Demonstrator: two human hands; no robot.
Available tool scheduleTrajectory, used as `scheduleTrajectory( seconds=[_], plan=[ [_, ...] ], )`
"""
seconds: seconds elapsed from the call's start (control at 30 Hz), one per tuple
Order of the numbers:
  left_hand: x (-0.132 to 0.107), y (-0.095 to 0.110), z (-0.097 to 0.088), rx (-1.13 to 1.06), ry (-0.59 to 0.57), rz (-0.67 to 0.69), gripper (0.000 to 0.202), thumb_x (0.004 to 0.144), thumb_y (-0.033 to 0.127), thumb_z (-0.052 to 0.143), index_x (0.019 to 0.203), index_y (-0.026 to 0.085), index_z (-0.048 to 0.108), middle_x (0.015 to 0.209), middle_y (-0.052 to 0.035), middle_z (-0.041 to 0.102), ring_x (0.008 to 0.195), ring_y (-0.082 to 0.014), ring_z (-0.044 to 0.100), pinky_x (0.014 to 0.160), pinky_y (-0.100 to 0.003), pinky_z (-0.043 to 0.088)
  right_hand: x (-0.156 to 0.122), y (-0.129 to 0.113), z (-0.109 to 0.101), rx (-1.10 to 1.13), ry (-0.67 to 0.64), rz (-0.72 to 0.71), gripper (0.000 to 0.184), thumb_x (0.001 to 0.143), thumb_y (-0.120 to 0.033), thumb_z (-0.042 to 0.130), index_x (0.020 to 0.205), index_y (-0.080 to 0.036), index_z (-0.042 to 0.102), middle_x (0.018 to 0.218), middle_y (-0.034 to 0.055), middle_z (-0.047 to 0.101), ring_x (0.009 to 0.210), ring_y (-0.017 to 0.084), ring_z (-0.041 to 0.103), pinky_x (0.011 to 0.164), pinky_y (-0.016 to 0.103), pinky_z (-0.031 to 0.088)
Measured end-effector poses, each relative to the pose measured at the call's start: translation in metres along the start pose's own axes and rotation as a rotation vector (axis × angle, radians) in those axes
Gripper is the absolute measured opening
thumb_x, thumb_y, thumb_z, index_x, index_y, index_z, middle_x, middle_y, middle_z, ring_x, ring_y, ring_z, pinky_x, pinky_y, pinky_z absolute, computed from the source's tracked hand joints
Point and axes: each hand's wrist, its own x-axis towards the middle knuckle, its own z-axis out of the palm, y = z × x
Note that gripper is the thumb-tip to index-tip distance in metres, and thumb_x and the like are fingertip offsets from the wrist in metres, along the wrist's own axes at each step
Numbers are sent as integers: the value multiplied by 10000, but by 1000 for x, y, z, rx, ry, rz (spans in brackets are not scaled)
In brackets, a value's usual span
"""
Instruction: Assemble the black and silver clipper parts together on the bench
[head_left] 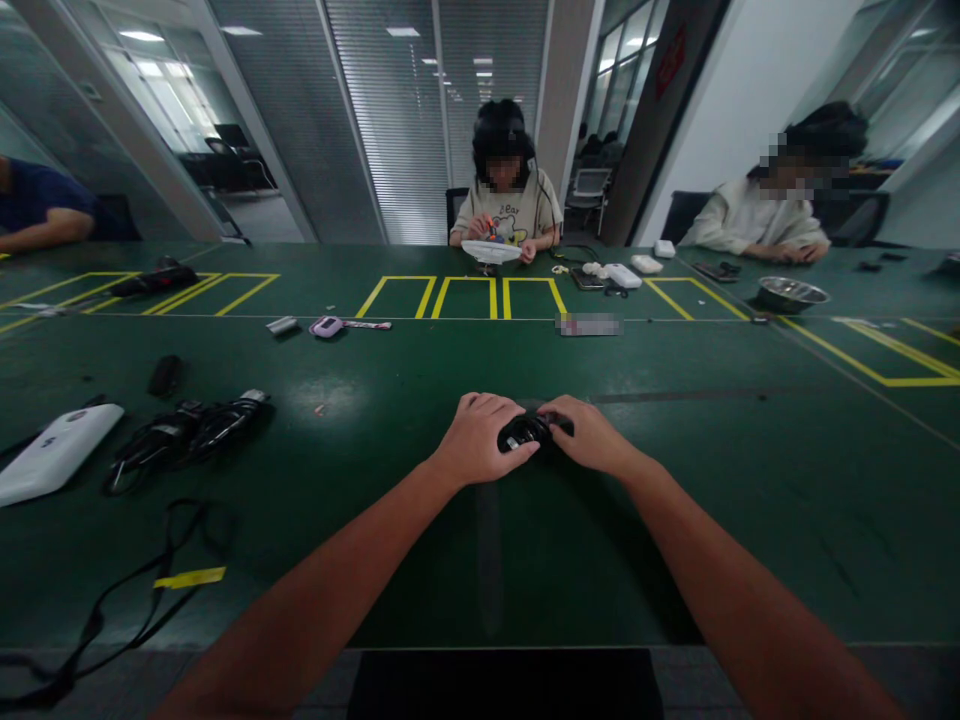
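A black coiled cable [527, 431] lies bundled on the green table in front of me, between my two hands. My left hand [484, 438] wraps round its left side, with the thumb along the near edge. On the other side, my right hand [589, 432] pinches the right end of the bundle between thumb and fingers. Part of the cable is covered by my fingers, and its plug ends cannot be made out.
To the left lie more bundled black cables [184, 430], a white flat device [60, 455], a small black object [166, 376] and a black strap [161, 590]. Farther off are a pink gadget [328, 327] and a metal bowl [791, 294]. Several people sit around the table [750, 500].
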Motion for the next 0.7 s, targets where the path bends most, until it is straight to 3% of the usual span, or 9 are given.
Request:
scheduleTrajectory(
  seconds=[0.13,0.3,0.43,0.6,0.7],
  plan=[
    [-1,3,6,68,-78,92,589,797,559,618,1248,185,559,1242,-138,588,1156,-315,505,1030,-499,299,-1,0,0,9,-35,-17,254,819,-172,560,1059,-198,639,965,66,628,898,191,571,843,359,465],
    [-1,1,15,128,-112,138,608,811,507,629,1305,177,496,1286,-141,561,1198,-313,485,1044,-486,297,0,-3,9,41,-15,-44,265,813,-173,561,1073,-181,611,1023,88,609,974,209,544,892,385,446],
    [0,2,15,155,-105,116,508,841,471,612,1243,172,525,1233,-136,589,1159,-300,508,1016,-465,322,1,-8,13,53,-4,-54,258,814,-162,561,1068,-179,603,1018,83,601,972,203,537,896,374,439],
    [2,5,18,171,-105,76,336,848,387,620,1105,176,581,1114,-128,633,1083,-295,541,964,-451,354,1,-15,13,62,-53,-28,172,824,-237,612,988,-185,617,940,61,612,871,184,553,798,333,453],
    [2,3,19,157,-113,55,281,855,348,603,1079,177,592,1105,-123,638,1054,-284,554,928,-433,380,2,-14,8,48,-65,-46,198,835,-286,623,1012,-198,630,968,64,625,899,192,564,820,348,458]
  ],
)
